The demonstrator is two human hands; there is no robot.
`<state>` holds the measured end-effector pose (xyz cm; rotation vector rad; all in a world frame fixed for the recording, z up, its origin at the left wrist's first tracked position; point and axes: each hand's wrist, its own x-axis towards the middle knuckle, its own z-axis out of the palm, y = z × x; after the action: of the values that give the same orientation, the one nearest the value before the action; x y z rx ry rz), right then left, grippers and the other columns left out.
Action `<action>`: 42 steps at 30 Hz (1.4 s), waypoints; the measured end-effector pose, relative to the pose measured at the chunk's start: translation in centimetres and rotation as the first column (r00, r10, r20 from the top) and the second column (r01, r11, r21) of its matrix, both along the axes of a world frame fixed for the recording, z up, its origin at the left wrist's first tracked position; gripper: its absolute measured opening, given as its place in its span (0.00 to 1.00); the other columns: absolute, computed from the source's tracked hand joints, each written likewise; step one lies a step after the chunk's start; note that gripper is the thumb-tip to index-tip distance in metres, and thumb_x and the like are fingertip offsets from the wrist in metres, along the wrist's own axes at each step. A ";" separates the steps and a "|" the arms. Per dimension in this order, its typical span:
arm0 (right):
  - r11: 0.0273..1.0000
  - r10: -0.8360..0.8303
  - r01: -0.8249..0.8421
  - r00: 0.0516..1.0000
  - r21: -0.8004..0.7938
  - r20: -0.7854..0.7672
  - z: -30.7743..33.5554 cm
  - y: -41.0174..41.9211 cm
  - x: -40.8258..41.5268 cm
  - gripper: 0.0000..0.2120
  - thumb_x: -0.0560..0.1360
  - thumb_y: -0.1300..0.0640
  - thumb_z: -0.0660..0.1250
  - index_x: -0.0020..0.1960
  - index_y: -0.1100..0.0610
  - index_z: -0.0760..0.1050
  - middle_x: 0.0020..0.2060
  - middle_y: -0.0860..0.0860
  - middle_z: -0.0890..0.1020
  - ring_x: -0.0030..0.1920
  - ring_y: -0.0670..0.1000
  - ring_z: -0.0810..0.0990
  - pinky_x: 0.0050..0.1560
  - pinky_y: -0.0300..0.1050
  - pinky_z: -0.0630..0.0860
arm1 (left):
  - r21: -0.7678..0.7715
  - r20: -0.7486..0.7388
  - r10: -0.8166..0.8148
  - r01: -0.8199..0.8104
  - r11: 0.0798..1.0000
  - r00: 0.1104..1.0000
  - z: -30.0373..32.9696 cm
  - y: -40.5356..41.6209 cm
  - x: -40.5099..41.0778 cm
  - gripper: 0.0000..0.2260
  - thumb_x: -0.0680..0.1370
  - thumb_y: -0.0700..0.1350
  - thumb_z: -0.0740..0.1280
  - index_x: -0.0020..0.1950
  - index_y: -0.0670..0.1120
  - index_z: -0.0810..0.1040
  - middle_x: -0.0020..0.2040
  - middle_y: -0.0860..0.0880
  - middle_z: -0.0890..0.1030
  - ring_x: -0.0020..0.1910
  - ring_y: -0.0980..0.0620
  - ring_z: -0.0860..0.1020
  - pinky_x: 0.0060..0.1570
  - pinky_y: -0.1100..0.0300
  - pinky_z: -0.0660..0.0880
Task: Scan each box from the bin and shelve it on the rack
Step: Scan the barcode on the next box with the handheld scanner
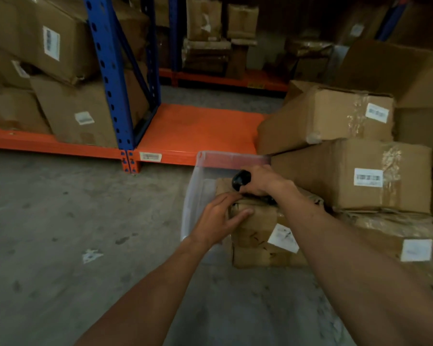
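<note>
**Box held in the bin, scanner gripped above it**

The left hand (216,218) is laid on the near left corner of a cardboard box (255,233), its fingers stretched over the top edge and the thumb pressed against the side facing the camera. The box is stood in a clear plastic bin (198,196) on the concrete floor (60,233), and a white label (283,238) is seen on its front, just right of the left hand. Directly beyond the left hand, the right hand (260,182) is closed around a black scanner (241,179), whose head is pointed left and held just above the top of the box. A scrap of white paper (91,255) is seen on the floor, well to the left of the left forearm. To the right of the right arm, labelled cartons (360,176) are stacked beside the bin. Beyond both hands, a bare orange shelf (198,131) of the rack (110,78) is seen, with blue uprights and more cartons farther left.
</note>
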<state>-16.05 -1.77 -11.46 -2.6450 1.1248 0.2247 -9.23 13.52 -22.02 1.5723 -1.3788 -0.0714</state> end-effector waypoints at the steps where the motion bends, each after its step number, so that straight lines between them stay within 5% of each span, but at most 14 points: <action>1: 1.000 -0.008 0.008 0.999 0.001 0.036 0.1 0.2 -0.4 0.31 0.78 0.46 0.73 0.78 0.51 0.69 0.71 0.58 0.76 0.69 0.61 0.74 0.66 0.52 0.74 | -0.011 -0.001 -0.006 0.006 1.000 1.000 -0.1 0.0 -0.1 0.21 0.77 0.54 0.72 0.65 0.43 0.80 0.62 0.47 0.81 0.63 0.53 0.78 0.65 0.59 0.74; 5: 0.995 -0.078 0.052 0.944 0.090 0.321 1.1 1.4 -3.4 0.34 0.78 0.47 0.73 0.81 0.44 0.63 0.75 0.57 0.72 0.74 0.60 0.69 0.72 0.51 0.68 | 0.033 0.088 -0.048 0.045 0.998 0.995 0.0 0.1 -0.1 0.19 0.80 0.52 0.68 0.68 0.46 0.78 0.67 0.45 0.77 0.66 0.50 0.75 0.68 0.53 0.71; 8: 0.985 -0.151 0.089 0.852 0.145 0.501 1.7 2.6 -6.1 0.35 0.78 0.45 0.72 0.81 0.44 0.63 0.73 0.55 0.76 0.71 0.58 0.75 0.71 0.54 0.72 | 0.071 0.122 -0.059 0.051 0.996 0.991 -0.5 0.0 -0.1 0.17 0.82 0.53 0.63 0.70 0.49 0.77 0.68 0.43 0.74 0.67 0.48 0.72 0.68 0.51 0.71; 11: 0.946 -0.285 0.084 0.672 0.312 0.684 1.4 4.6 -9.1 0.29 0.77 0.48 0.71 0.75 0.40 0.67 0.61 0.59 0.83 0.55 0.59 0.83 0.58 0.62 0.81 | 0.100 0.142 -0.057 0.043 0.994 0.988 -1.2 -0.5 -0.4 0.19 0.83 0.57 0.57 0.72 0.54 0.74 0.70 0.43 0.71 0.69 0.48 0.69 0.70 0.52 0.68; 16: 0.835 -0.512 0.062 0.449 0.546 0.732 -0.4 9.6 -14.0 0.21 0.76 0.48 0.67 0.67 0.37 0.69 0.46 0.59 0.84 0.30 0.55 0.81 0.31 0.48 0.79 | 0.195 0.150 -0.125 0.095 0.976 0.981 -1.9 -0.7 -0.1 0.25 0.80 0.66 0.55 0.75 0.58 0.66 0.73 0.46 0.63 0.72 0.49 0.63 0.72 0.53 0.64; 21: 0.878 -0.479 0.221 0.435 0.425 0.762 -5.0 13.3 -17.7 0.18 0.78 0.33 0.66 0.66 0.32 0.70 0.52 0.51 0.83 0.37 0.52 0.84 0.37 0.49 0.82 | 0.184 0.200 -0.126 0.088 0.979 0.972 -2.0 -1.3 0.4 0.28 0.78 0.67 0.55 0.75 0.57 0.66 0.72 0.45 0.64 0.71 0.47 0.64 0.70 0.50 0.65; 26: 0.837 -0.541 0.294 0.309 0.462 0.782 -9.2 15.6 -19.8 0.18 0.77 0.33 0.62 0.66 0.33 0.67 0.50 0.51 0.84 0.40 0.59 0.85 0.42 0.67 0.83 | 0.125 0.163 -0.090 0.070 0.990 0.983 -2.6 -1.6 -0.2 0.27 0.77 0.66 0.61 0.72 0.55 0.70 0.68 0.44 0.66 0.68 0.45 0.67 0.68 0.47 0.70; 32: 0.832 -0.523 0.372 0.278 0.412 0.806 -8.8 16.8 -19.5 0.21 0.76 0.29 0.63 0.66 0.33 0.68 0.55 0.42 0.82 0.52 0.51 0.85 0.53 0.61 0.83 | 0.164 0.118 -0.083 0.063 0.984 0.989 -2.8 -1.5 -0.4 0.28 0.75 0.68 0.61 0.72 0.57 0.68 0.69 0.43 0.65 0.69 0.45 0.66 0.69 0.45 0.69; 42: 0.801 -0.555 0.409 0.236 0.437 0.797 -7.9 16.7 -18.8 0.22 0.75 0.31 0.61 0.66 0.36 0.70 0.53 0.48 0.83 0.49 0.59 0.85 0.46 0.65 0.83 | 0.220 0.122 -0.088 0.059 0.974 0.989 -2.0 -1.3 -0.4 0.31 0.74 0.70 0.59 0.73 0.57 0.66 0.70 0.44 0.63 0.69 0.43 0.65 0.68 0.44 0.69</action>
<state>-34.88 14.95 -19.35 -1.5881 1.2903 -1.1168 -9.64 12.24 -24.03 1.7304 -1.5751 -0.1712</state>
